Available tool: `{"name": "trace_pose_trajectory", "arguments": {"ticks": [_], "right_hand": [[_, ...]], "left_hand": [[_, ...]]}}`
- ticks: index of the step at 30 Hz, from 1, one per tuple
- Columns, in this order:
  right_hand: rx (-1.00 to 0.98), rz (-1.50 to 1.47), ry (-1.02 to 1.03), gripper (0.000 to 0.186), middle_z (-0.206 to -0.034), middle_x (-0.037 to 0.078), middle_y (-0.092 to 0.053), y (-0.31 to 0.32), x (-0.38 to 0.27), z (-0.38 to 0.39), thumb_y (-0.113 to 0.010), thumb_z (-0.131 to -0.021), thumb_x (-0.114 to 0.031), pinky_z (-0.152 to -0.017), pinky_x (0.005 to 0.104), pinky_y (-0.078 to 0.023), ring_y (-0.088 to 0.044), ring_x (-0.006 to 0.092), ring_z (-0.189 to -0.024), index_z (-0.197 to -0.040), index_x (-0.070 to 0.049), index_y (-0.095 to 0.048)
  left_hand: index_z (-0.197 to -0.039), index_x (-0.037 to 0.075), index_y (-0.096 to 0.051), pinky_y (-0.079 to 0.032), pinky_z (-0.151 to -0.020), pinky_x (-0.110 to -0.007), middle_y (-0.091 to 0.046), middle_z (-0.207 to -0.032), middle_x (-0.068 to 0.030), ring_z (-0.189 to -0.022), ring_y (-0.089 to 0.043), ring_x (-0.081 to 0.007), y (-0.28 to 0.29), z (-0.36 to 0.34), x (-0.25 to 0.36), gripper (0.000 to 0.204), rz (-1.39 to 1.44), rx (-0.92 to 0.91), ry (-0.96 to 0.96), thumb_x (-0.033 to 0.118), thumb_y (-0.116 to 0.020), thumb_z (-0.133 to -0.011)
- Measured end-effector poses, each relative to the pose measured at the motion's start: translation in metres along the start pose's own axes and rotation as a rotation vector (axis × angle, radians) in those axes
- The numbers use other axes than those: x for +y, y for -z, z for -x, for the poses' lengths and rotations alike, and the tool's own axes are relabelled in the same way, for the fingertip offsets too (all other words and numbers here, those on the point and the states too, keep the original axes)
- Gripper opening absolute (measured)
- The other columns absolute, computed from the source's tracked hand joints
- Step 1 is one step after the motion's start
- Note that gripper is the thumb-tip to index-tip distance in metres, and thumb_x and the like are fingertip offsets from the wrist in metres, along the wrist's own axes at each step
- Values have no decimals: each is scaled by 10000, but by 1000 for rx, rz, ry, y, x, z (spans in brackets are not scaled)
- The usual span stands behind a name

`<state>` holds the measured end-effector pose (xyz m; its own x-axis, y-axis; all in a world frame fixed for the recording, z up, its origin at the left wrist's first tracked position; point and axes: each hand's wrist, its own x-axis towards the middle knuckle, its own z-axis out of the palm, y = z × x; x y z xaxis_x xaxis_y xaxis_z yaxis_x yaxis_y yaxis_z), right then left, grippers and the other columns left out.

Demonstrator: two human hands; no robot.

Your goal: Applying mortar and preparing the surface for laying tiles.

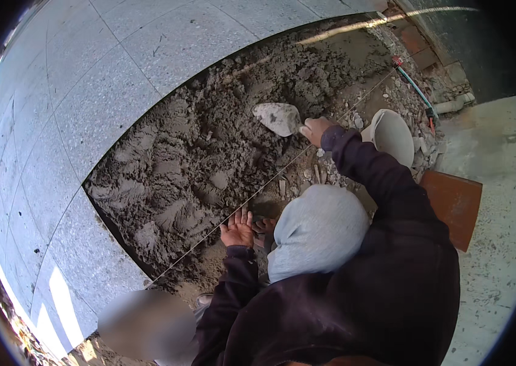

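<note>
My right hand grips the handle end of a trowel. Its pointed blade is caked in grey mortar and reaches left over the wet mortar bed. The handle itself is mostly hidden in my fist. My left hand holds nothing; its fingers are spread and the palm faces up, beside the bed's near edge and the taut string line. That string runs diagonally along the near side of the mortar.
Grey speckled floor tiles border the mortar on the far and left sides. To the right are a pale bucket, a reddish-brown tile, a teal tool and rubble. My grey-clad knee lies between my arms. A blurred patch covers the lower left.
</note>
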<state>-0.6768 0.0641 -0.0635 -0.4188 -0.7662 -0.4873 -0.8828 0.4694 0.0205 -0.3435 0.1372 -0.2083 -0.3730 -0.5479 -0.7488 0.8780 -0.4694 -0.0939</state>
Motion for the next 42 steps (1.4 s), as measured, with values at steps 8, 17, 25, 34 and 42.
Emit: {"name": "trace_pose_trajectory", "arguments": {"ticks": [8, 17, 25, 34, 42], "right_hand": [[224, -374, -495, 359, -1095, 232, -520, -6, 148, -102, -571, -772, -134, -848, 428, -423, -490, 342, -1057, -1102, -28, -478], [42, -323, -243, 378, -1094, 217, -493, -60, 19, -58, -542, -799, -152, -852, 432, -425, -498, 383, -1001, -1147, -51, -434], [66, -167, -188, 311, -1049, 187, -548, -64, -30, -28, -546, -804, -167, -814, 422, -451, -529, 344, -988, -1072, -23, -483], [139, -206, -46, 330, -996, 201, -555, -62, -113, 21, -576, -782, -228, -782, 435, -452, -550, 366, -910, -1030, -34, -476], [234, 78, 369, 344, -985, 189, -544, -69, -226, 32, -562, -767, -243, -754, 437, -447, -551, 359, -890, -998, -12, -452]], "left_hand": [[-1314, 37, -269, -304, -973, -418, -391, -1287, -131, -1194, -345, -283, 19, 18, 25, 641, -459, 146, 36, 506, -308, -878], [-1209, 19, -384, -335, -933, -401, -477, -1175, -131, -1079, -448, -267, 30, 29, 12, 560, -541, 149, -13, 462, -400, -867], [-1124, -45, -484, -460, -790, -318, -597, -999, -127, -867, -592, -216, -34, 50, 8, 420, -1305, -195, 32, 303, -465, -888], [-1166, -38, -448, -430, -837, -304, -562, -1077, -107, -981, -537, -189, -65, 42, 50, 389, -1053, -191, -517, 240, -460, -894], [-1348, 11, -185, -249, -1012, -371, -232, -1388, -131, -1278, -245, -243, -55, 44, 108, 599, -770, -48, -819, 401, -327, -917]]}}
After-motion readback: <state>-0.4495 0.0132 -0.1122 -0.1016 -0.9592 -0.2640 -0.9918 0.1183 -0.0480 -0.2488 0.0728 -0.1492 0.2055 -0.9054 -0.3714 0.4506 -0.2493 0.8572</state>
